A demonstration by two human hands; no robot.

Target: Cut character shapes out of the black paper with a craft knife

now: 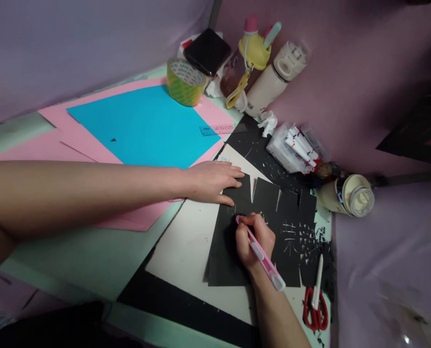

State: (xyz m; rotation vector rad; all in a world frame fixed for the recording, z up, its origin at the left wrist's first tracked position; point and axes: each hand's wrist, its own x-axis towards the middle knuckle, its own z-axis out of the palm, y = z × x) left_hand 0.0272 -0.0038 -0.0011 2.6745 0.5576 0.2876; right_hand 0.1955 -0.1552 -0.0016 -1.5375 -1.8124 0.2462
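My right hand [256,238] is closed around a pink craft knife [261,255], its tip end down at a sheet of black paper [224,258]. Whether the blade touches the paper is hidden by my fingers. Thin pale marks and cut-out strokes run across the sheet's right part, and slits notch its far edge. Flat on the far left part of the sheet lies my left hand [215,182], fingers stretched out. Under the black paper is a white board [181,246]. Red-handled scissors [315,309] and a white pen-like tool [319,280] lie to the right, among black scraps.
Blue paper [142,128] over pink sheets [128,222] covers the left, with a tape roll [186,89] and a clear ruler [218,129] on it. Behind stand a phone [208,50], a yellow-lidded bottle [255,50], a white bottle [268,89], a marker box [291,147] and a cup [342,195].
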